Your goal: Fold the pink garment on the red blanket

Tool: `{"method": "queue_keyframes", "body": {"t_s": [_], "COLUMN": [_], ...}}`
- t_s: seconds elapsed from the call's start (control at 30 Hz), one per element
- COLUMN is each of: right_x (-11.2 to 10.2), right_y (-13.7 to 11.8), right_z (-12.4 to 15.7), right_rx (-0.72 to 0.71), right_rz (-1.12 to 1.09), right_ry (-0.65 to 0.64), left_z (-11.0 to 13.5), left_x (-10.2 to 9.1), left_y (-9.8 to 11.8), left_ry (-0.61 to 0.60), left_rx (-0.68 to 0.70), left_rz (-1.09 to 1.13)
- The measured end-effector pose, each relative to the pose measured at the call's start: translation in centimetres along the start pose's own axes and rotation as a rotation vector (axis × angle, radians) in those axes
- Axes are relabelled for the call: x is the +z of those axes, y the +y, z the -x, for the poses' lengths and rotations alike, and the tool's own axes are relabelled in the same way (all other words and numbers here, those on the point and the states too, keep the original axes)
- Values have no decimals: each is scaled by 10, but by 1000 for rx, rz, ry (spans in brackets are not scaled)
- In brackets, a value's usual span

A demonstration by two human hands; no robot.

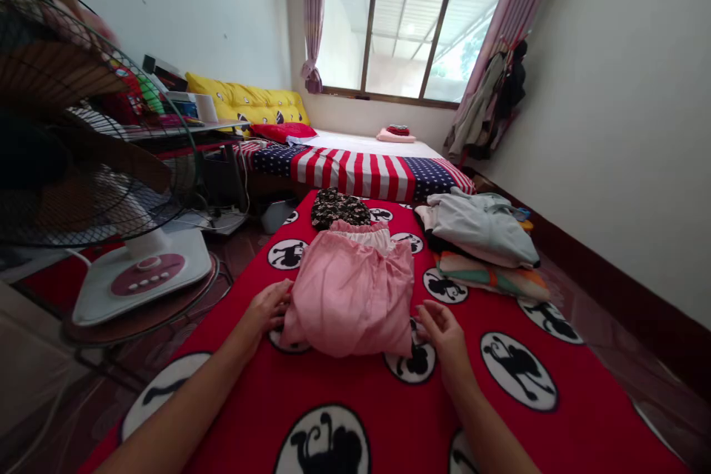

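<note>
A pink folded garment (349,296) with a gathered waist lies in the middle of a red blanket (527,415) printed with black-and-white monkey circles. My left hand (267,309) rests against the garment's left edge, and my right hand (441,333) sits beside its right edge with the fingers slightly curled. Neither hand grips it. Beyond the pink piece lies a dark floral garment (340,207). To the right are a pale grey-green folded garment (478,228) and a striped folded cloth (492,275).
An electric fan (94,141) stands on its white base at the left of the blanket. Behind the blanket is a bed with a stars-and-stripes cover (355,174) and a yellow cushion (247,104). Clothes (492,100) hang by the window (408,33).
</note>
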State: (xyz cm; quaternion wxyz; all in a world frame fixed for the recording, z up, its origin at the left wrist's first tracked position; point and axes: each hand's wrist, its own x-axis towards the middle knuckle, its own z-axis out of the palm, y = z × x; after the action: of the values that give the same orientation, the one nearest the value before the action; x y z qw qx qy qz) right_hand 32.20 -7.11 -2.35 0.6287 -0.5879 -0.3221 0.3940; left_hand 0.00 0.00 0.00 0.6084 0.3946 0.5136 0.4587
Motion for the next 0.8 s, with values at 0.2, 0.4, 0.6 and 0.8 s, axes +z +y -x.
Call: {"method": "queue_keyframes", "body": {"t_s": [0.2, 0.4, 0.6, 0.8], "right_x": [5, 11, -16, -30], "right_y": [7, -9, -9, -15], "right_z": [45, 41, 48, 27], "right_rx": [-270, -458, -389, -314], "right_rz": [448, 476, 564, 909], "right_ry": [-173, -165, -220, -179], "left_z": [47, 41, 48, 53], "left_x": [-8, 1, -23, -30], "left_y": [-32, -36, -41, -34], "left_ry": [-68, 71, 107, 217], "left_rx": [291, 437, 408, 505], "left_rz": [-339, -352, -579, -823]}}
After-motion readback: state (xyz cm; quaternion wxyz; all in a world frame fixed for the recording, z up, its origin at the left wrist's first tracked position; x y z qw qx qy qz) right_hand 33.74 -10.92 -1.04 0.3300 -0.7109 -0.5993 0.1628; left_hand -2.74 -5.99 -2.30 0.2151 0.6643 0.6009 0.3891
